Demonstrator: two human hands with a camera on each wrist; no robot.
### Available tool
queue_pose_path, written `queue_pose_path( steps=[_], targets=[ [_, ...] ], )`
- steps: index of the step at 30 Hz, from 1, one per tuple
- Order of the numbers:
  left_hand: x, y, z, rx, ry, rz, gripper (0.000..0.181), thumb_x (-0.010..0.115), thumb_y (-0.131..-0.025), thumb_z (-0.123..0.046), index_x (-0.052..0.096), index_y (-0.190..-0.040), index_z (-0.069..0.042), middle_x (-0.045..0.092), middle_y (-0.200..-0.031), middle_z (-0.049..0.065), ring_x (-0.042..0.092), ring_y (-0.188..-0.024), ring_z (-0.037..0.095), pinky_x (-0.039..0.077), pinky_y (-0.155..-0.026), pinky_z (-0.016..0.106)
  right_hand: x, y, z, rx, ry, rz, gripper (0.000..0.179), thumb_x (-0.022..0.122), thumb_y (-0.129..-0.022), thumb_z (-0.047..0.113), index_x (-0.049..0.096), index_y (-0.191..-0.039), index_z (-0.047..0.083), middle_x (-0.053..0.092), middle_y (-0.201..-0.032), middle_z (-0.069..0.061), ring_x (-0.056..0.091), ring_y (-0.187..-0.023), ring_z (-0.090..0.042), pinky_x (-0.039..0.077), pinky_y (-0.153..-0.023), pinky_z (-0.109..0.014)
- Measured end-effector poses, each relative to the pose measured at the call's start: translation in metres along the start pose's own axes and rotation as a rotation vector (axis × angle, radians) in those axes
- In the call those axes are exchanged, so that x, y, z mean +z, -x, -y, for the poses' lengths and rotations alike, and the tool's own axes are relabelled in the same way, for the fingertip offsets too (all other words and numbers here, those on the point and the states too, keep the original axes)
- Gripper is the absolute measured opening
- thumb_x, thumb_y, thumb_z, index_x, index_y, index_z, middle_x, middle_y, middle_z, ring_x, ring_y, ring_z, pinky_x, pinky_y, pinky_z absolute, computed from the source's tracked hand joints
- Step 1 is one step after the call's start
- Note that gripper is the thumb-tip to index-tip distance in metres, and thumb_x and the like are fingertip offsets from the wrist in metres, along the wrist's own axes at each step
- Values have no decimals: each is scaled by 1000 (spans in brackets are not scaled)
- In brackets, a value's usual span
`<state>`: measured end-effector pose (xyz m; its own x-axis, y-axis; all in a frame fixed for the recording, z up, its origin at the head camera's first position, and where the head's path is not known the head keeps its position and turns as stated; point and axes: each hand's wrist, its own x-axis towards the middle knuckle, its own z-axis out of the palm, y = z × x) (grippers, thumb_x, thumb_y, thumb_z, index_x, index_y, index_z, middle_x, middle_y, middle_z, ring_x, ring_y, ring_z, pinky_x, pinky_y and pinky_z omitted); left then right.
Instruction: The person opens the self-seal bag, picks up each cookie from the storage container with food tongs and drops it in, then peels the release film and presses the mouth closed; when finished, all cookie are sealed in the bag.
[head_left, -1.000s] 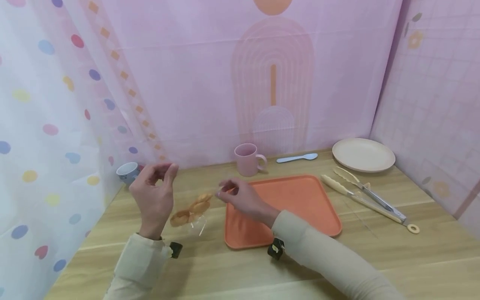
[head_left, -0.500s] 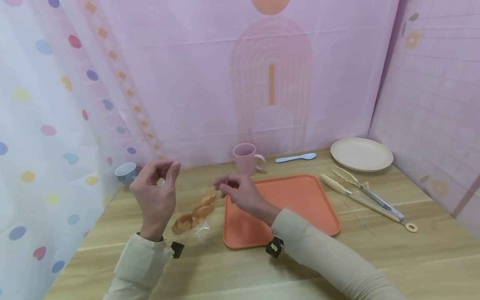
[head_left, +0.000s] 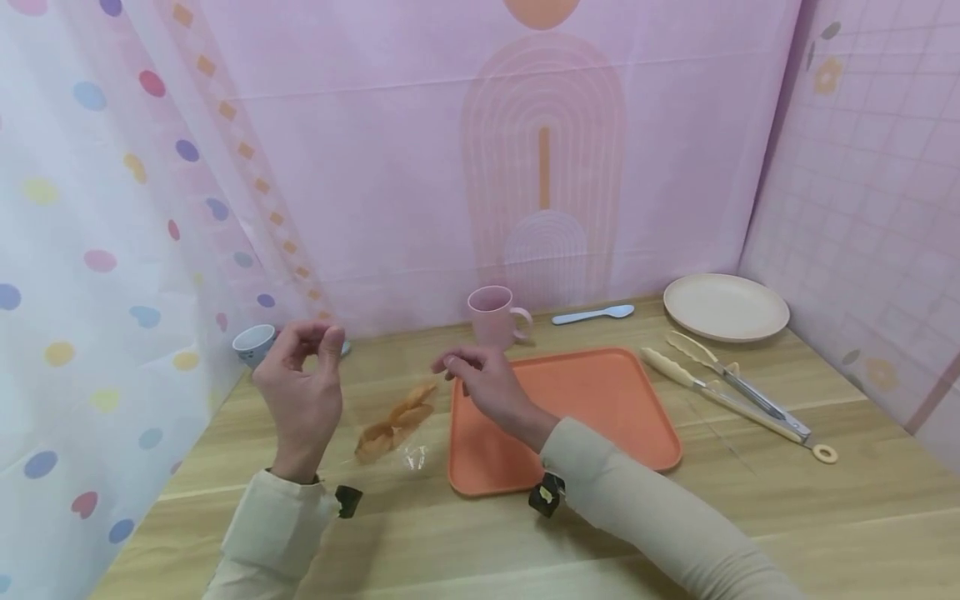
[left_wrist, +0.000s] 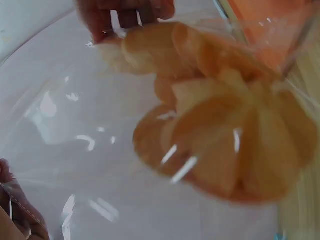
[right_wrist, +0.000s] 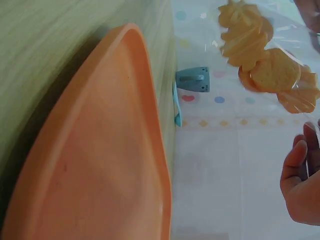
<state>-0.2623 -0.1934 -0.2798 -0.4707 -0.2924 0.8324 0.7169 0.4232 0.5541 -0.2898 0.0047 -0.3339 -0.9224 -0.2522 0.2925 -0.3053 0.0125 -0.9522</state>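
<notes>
Golden ridged cookies [head_left: 396, 423] hang in a clear plastic bag [left_wrist: 90, 130] between my two hands, above the table. My left hand [head_left: 303, 400] is raised on the left, thumb and fingertips pinching the bag's edge. In the left wrist view, a fluted cookie faces the camera through the shiny film. My right hand [head_left: 487, 387] is over the left part of the orange tray [head_left: 592, 400], fingers curled at the bag's other side. The right wrist view shows the right hand [right_wrist: 302, 187] with thumb and fingers together at the film, below the cookies [right_wrist: 270, 65].
A pink mug [head_left: 493, 317] and a pale blue spoon [head_left: 592, 315] stand behind the tray. To the right lie cream-tipped tongs [head_left: 738, 400] and a cream plate [head_left: 726, 308]. A blue cup [head_left: 253, 343] is partly behind my left hand. Curtains border the wooden table.
The cookies have shifted slightly right in the bag and the film has changed shape. My right fingers have lifted a little, and the left hand has drifted slightly left.
</notes>
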Motion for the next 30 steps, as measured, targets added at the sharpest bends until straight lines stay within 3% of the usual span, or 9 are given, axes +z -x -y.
queue_pose_path(
  steps=[4,8,11,14,18,20,22,26,30],
  targets=[
    [-3,1,6,-35,29,48,20,66,-95,-7,61,-90,11,64,-81,-18,64,-75,-3,51,-75,10,-3,1,5,-61,0,-35,27,50,-104,14,72,-107,-1,72,-110,-19,58,-97,-18,46,-77,-26],
    [-4,3,12,-50,100,119,10,55,-101,-7,57,-92,-10,67,-76,-13,69,-64,1,52,-63,12,-8,3,12,-129,16,-35,29,48,-105,14,73,-106,-1,73,-111,-18,60,-103,-21,50,-81,-27],
    [-4,4,13,-53,125,131,12,51,-103,-8,56,-94,-12,69,-73,-14,68,-58,1,50,-55,15,-13,7,19,-174,32,20,30,46,-106,13,72,-107,-2,73,-111,-20,61,-105,-28,52,-83,-29],
    [-4,4,13,-53,159,129,10,51,-103,-8,56,-95,-6,69,-68,-14,67,-52,1,51,-50,16,-20,12,26,-206,47,83,31,44,-107,12,71,-108,-3,72,-109,-21,63,-102,-32,53,-83,-29],
    [-4,7,12,-70,263,165,4,59,-99,-4,59,-95,-6,72,-68,-10,67,-51,2,51,-47,16,-30,17,35,-234,50,90,29,45,-107,9,69,-107,-6,73,-98,-24,68,-86,-18,53,-74,-26],
    [-5,9,10,-88,333,221,9,62,-96,1,61,-97,-8,75,-72,-7,69,-54,3,52,-49,16,-36,20,39,-255,48,62,25,48,-105,8,69,-106,-7,72,-91,-26,67,-77,-8,53,-67,-24],
    [-5,11,7,-100,386,307,11,64,-93,7,63,-97,-3,76,-76,-5,71,-57,6,56,-52,19,-43,24,44,-278,39,30,22,51,-104,5,69,-107,-8,71,-86,-27,66,-71,-4,53,-63,-23],
    [-5,12,-1,-92,433,493,9,64,-88,15,63,-98,14,78,-82,-4,75,-67,10,60,-61,25,-62,35,52,-319,52,-19,17,57,-100,2,70,-106,-7,69,-80,-25,64,-64,-5,50,-56,-21],
    [-2,10,-10,-111,461,600,13,63,-90,14,63,-101,20,79,-86,-3,77,-73,14,61,-66,29,-80,45,58,-348,64,-21,15,59,-98,-1,71,-106,-7,70,-76,-17,64,-63,-7,48,-53,-22]
  ],
)
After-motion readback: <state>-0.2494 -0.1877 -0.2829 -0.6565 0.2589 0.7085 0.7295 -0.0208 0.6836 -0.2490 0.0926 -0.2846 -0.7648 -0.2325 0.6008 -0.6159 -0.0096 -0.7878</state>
